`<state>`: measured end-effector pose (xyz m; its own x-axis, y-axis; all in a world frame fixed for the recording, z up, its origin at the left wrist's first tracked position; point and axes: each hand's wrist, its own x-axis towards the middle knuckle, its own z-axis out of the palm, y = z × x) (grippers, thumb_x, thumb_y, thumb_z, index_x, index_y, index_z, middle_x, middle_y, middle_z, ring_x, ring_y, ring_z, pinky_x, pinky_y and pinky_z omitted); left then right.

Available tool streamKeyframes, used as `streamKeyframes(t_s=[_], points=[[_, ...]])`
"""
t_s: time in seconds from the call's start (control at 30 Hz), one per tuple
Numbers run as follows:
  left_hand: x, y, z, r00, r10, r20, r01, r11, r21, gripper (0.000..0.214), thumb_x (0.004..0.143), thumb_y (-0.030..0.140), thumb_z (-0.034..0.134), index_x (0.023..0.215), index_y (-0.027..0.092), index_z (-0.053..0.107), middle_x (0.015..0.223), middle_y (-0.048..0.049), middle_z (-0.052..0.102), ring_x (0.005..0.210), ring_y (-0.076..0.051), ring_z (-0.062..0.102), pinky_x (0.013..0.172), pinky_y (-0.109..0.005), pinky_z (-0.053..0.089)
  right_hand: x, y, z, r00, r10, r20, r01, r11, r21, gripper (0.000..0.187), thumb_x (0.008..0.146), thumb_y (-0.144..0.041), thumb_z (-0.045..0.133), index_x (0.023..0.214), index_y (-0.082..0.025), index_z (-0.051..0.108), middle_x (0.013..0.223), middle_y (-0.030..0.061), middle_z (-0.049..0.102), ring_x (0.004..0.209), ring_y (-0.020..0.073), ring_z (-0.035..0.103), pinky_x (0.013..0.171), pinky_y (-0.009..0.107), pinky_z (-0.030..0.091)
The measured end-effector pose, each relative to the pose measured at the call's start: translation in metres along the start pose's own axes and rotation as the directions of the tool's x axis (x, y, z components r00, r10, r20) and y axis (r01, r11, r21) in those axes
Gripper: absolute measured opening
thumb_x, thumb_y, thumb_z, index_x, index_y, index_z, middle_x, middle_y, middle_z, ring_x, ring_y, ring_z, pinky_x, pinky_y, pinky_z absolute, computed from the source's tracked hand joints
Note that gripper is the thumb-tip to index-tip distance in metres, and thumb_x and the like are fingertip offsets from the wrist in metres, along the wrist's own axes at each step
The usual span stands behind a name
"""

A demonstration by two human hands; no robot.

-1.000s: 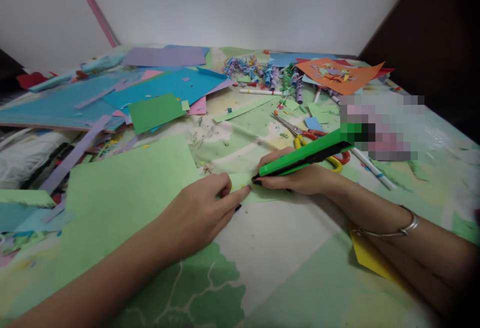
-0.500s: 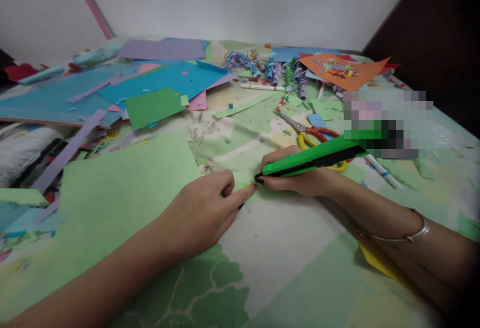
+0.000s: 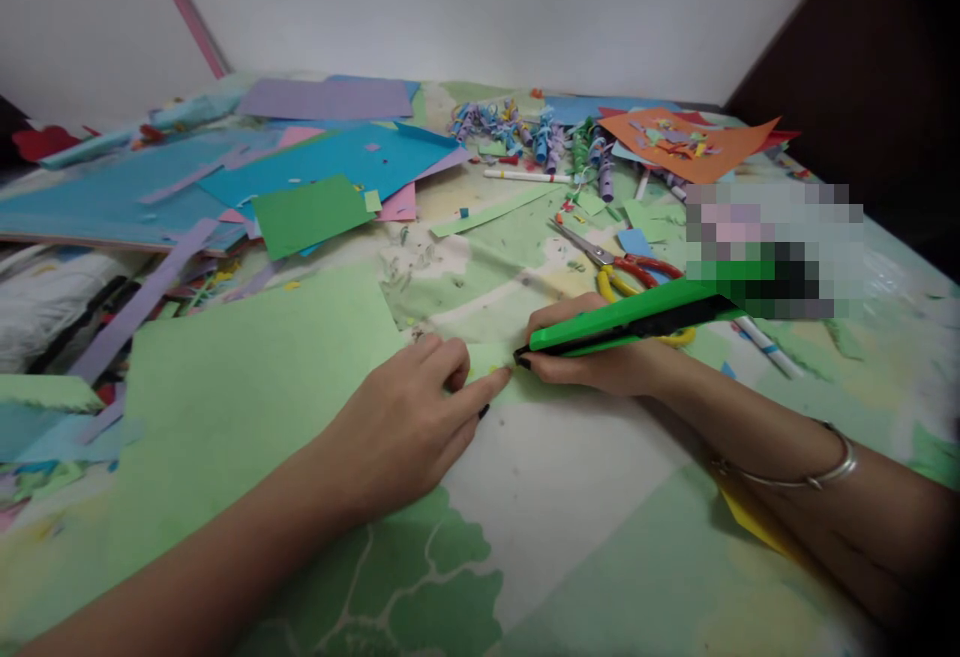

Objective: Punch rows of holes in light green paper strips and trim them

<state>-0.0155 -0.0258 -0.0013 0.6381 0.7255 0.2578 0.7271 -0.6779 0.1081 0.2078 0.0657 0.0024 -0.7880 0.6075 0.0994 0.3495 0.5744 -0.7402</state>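
My right hand [image 3: 577,342] holds a long green-and-black tool [image 3: 637,315] like a pen. The tool's dark tip rests at a pale green paper piece [image 3: 484,352]; its far end is blurred by a pixel patch, and I cannot make out its exact kind. My left hand [image 3: 420,407] lies palm down, index finger stretched toward the tip and pressing on the paper, the other fingers partly curled. Small yellowish bits show by that fingertip. Left of my hand spreads a large light green sheet [image 3: 255,387], partly under my forearm.
Scissors [image 3: 600,255] with red and yellow handles lie just beyond my right hand. White markers [image 3: 769,345] and curled paper pieces [image 3: 544,142] are scattered behind. Blue sheets [image 3: 330,167], a green card [image 3: 311,215] and an orange sheet [image 3: 697,142] with scraps stand around.
Both hands keep almost the same place and hold. The view has shifted very slightly; the tool still points at the paper beside my left index finger.
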Motion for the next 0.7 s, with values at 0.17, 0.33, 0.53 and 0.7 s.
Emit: streamKeyframes(t_s=[0.17,0.33,0.53,0.7], points=[[0.0,0.004,-0.004,0.975,-0.212,-0.062,0.215,0.976,0.04,0.041,0.087,0.033,0.049,0.114,0.004,0.056,0.106,-0.0196,0.052,0.098,-0.034,0.048,0.081,-0.052,0.044,0.0,-0.003,-0.001,1.0,0.006,-0.016,-0.005,1.0,0.03,0.021,0.084,-0.029,0.057,0.069,-0.013,0.059,0.062,-0.001,0.054,0.058,0.0085,0.044,0.052,0.02,0.036],[0.0,0.006,-0.007,0.974,-0.226,-0.012,0.227,0.972,0.062,0.04,0.086,0.039,0.049,0.106,0.007,0.058,0.098,-0.0165,0.052,0.093,-0.032,0.05,0.078,-0.047,0.047,0.0,-0.011,-0.002,0.996,0.025,-0.081,-0.023,0.999,0.032,0.023,0.084,-0.026,0.056,0.066,-0.013,0.056,0.061,-0.0009,0.052,0.058,0.0082,0.043,0.051,0.02,0.035],[-0.003,0.009,-0.006,0.981,-0.189,-0.038,0.192,0.976,0.106,0.04,0.087,0.045,0.049,0.101,0.009,0.06,0.086,-0.0118,0.055,0.076,-0.027,0.055,0.061,-0.038,0.047,-0.005,-0.011,0.002,0.997,0.014,-0.082,-0.016,1.0,-0.026,0.017,0.08,-0.024,0.06,0.068,-0.012,0.062,0.058,-0.0022,0.054,0.056,0.0072,0.043,0.053,0.018,0.036],[-0.001,0.01,-0.003,0.999,0.022,-0.029,-0.02,0.998,0.064,0.025,0.092,0.027,0.044,0.102,0.015,0.064,0.074,-0.005,0.052,0.063,-0.02,0.049,0.053,-0.031,0.038,-0.004,-0.009,0.004,0.998,0.024,-0.056,-0.024,1.0,-0.001,0.02,0.082,-0.027,0.061,0.069,-0.013,0.063,0.058,-0.0027,0.055,0.057,0.0069,0.043,0.051,0.016,0.036]])
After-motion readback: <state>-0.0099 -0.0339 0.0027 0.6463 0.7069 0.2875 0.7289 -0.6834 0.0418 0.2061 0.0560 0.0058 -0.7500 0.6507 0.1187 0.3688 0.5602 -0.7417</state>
